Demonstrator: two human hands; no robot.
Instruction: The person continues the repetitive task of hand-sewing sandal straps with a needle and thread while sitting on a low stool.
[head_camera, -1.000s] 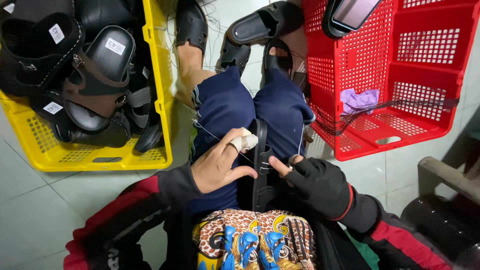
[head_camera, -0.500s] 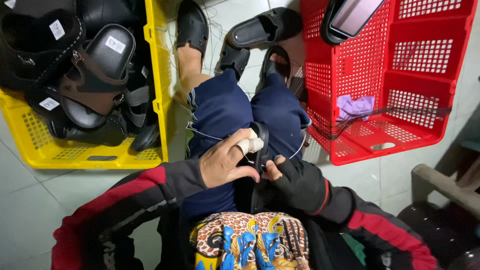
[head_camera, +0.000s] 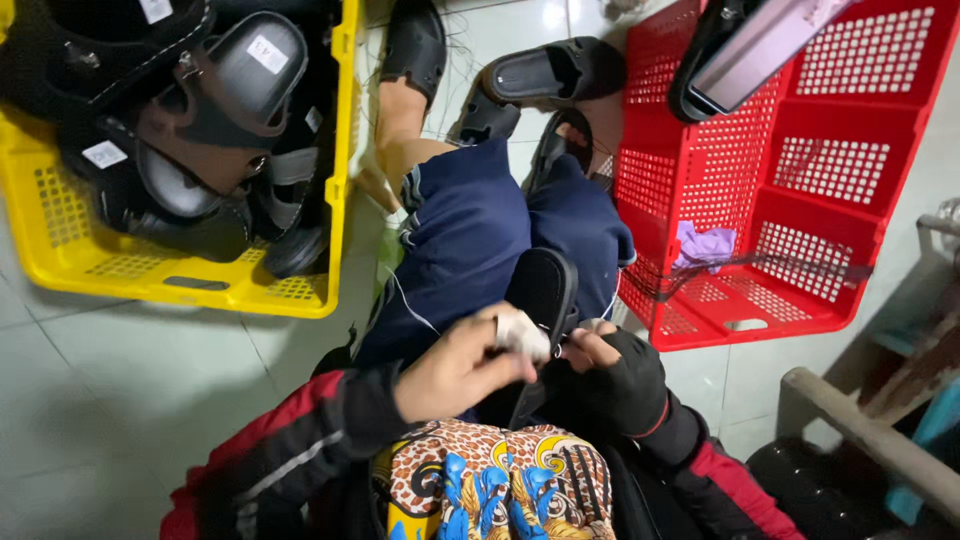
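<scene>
Left hand (head_camera: 455, 368) is pinching a black sandal (head_camera: 540, 300) on the lap, gloved right hand (head_camera: 620, 375) is gripping its edge; yellow crate (head_camera: 190, 270) nearby.

Footwear workshop, crates (head_camera: 60, 250) of sandals (head_camera: 240, 75)

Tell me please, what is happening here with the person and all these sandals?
A seated person holds a black sandal on edge over the lap. The left hand, its fingertip wrapped in white tape, presses at the sandal's edge, and the right hand, in a black fingerless glove, grips it from the other side. A yellow crate filled with black sandals stands on one side, and a nearly bare red crate holding a purple cloth on the other.
</scene>
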